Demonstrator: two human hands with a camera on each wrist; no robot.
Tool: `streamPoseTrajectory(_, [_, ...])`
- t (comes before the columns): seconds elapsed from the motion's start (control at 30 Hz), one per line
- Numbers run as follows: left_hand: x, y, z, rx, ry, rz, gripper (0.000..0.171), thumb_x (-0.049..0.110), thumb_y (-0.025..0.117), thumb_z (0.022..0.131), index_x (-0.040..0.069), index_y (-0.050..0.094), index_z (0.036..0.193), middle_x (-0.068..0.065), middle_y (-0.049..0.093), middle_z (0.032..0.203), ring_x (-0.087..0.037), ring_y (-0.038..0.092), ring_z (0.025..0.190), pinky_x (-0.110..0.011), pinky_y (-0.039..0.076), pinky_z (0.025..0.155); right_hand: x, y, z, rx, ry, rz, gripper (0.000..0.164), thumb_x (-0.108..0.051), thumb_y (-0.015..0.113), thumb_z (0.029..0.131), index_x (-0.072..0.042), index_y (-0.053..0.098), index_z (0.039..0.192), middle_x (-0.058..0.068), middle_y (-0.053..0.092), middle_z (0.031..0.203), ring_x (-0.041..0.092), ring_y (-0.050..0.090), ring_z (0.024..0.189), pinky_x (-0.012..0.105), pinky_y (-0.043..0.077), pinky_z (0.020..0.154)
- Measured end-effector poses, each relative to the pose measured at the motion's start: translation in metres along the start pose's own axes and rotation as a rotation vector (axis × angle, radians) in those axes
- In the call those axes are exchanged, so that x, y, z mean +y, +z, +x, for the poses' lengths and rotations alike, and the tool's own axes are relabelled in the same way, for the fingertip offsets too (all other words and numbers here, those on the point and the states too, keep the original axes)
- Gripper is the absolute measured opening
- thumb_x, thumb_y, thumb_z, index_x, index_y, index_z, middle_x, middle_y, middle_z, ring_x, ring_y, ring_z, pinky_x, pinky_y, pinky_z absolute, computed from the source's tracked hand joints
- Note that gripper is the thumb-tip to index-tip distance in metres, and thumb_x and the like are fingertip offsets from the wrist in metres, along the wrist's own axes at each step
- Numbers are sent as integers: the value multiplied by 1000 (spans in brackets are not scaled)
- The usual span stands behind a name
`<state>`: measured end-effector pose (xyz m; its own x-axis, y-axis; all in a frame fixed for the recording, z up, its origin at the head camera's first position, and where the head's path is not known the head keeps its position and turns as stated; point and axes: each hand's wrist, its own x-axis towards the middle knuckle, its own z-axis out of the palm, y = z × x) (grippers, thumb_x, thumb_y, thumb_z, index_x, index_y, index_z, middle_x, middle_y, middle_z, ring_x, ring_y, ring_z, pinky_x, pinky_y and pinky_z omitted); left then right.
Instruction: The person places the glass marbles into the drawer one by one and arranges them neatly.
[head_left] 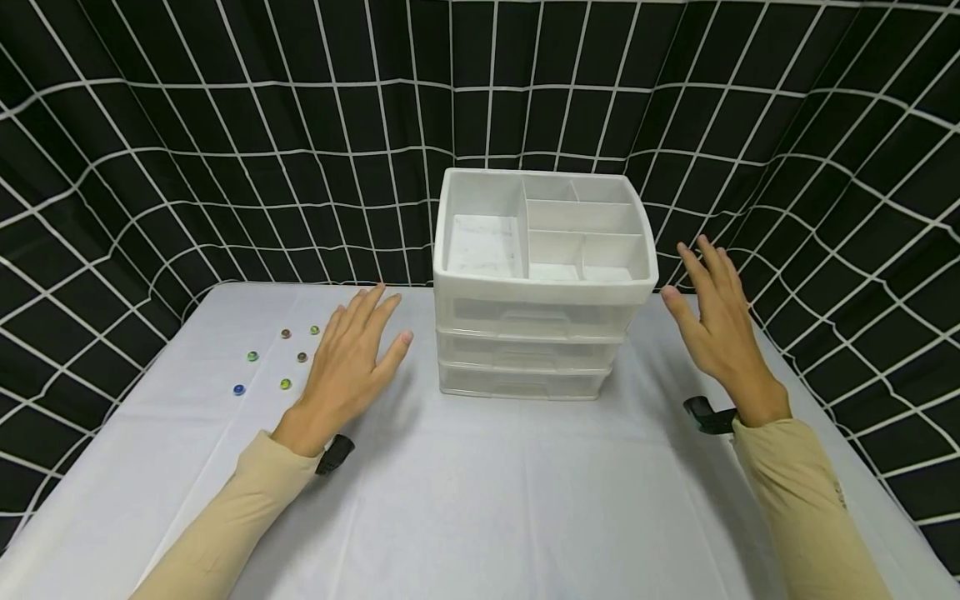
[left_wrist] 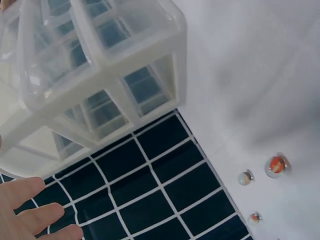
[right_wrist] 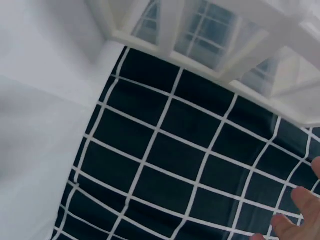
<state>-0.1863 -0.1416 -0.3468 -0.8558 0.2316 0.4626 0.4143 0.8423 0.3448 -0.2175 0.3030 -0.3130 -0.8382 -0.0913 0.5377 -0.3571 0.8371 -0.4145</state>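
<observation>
A white plastic drawer unit [head_left: 540, 312] stands on the table, with clear-fronted drawers stacked under a divided top tray [head_left: 486, 242]. My left hand [head_left: 347, 362] is held to its left, palm down with fingers straight and nothing in them. On the other side, my right hand [head_left: 716, 329] is raised near the unit's right edge, fingers spread. Several small glass marbles [head_left: 285, 384] lie on the cloth left of my left hand, one of them a blue marble [head_left: 238, 389]. The left wrist view shows an orange-centred marble [left_wrist: 276, 165] and the side of the unit [left_wrist: 112, 70].
White cloth [head_left: 480, 500] covers the table. Black fabric with a white grid [head_left: 300, 125] rises behind it and along both sides. Dark wrist straps [head_left: 335, 455] show at both sleeves.
</observation>
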Motion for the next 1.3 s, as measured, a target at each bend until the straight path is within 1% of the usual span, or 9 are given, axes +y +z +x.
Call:
streamPoseTrajectory(0.2, [7, -4, -4, 26, 17, -30, 52, 37, 50, 102, 10, 46, 146, -13, 38, 157, -35, 32, 147, -58, 20, 121, -9, -1, -1, 24, -22, 37, 66, -51, 41, 103, -14, 31, 156, 11, 16, 167, 36, 5, 155, 67, 2, 120])
streamPoseTrajectory(0.37, [14, -5, -6, 42, 35, -57, 52, 36, 52, 101, 9, 48, 145, -13, 45, 152, -32, 39, 143, -56, 24, 120, -17, -1, -2, 42, -40, 68, 65, -51, 41, 103, -14, 31, 156, 10, 17, 167, 37, 7, 155, 67, 3, 120])
streamPoseTrajectory(0.47, [19, -6, -7, 58, 50, -76, 52, 35, 54, 100, 7, 48, 144, -14, 50, 147, -33, 44, 139, -55, 29, 118, -22, -1, -3, 49, -40, 88, 65, -51, 41, 103, -16, 31, 156, 9, 18, 166, 37, 10, 154, 68, 5, 120])
streamPoseTrajectory(0.63, [26, -7, -8, 93, 72, -106, 50, 31, 57, 98, 6, 51, 141, -15, 55, 142, -35, 49, 134, -53, 35, 114, -29, 2, -4, 65, -55, 126, 65, -52, 42, 103, -16, 32, 156, 9, 21, 166, 36, 14, 153, 67, 9, 120])
streamPoseTrajectory(0.87, [34, -6, -9, 134, 99, -156, 45, 22, 61, 94, 6, 56, 136, -12, 60, 135, -31, 56, 126, -49, 45, 105, -38, 3, -5, 83, -74, 163, 63, -49, 47, 102, -19, 32, 156, 8, 24, 165, 33, 20, 153, 64, 13, 121])
streamPoseTrajectory(0.97, [39, -5, -9, 129, 101, -188, 44, 20, 62, 93, 7, 56, 135, -10, 61, 133, -30, 57, 124, -48, 47, 102, -41, 5, -5, 83, -78, 195, 63, -47, 49, 102, -20, 32, 156, 8, 26, 164, 33, 22, 152, 63, 15, 121])
streamPoseTrajectory(1.13, [48, -2, -8, 100, 100, -222, 45, 21, 63, 93, 7, 56, 135, -8, 62, 132, -28, 58, 122, -49, 50, 99, -46, 8, -3, 78, -80, 249, 65, -44, 53, 101, -21, 31, 156, 6, 26, 164, 30, 23, 152, 62, 16, 121])
streamPoseTrajectory(1.3, [57, 5, -5, 77, 120, -232, 44, 21, 63, 93, 8, 57, 135, -7, 62, 132, -27, 58, 122, -47, 50, 101, -51, 10, 0, 72, -77, 277, 67, -41, 57, 100, -24, 28, 157, 4, 25, 164, 28, 22, 152, 61, 16, 122])
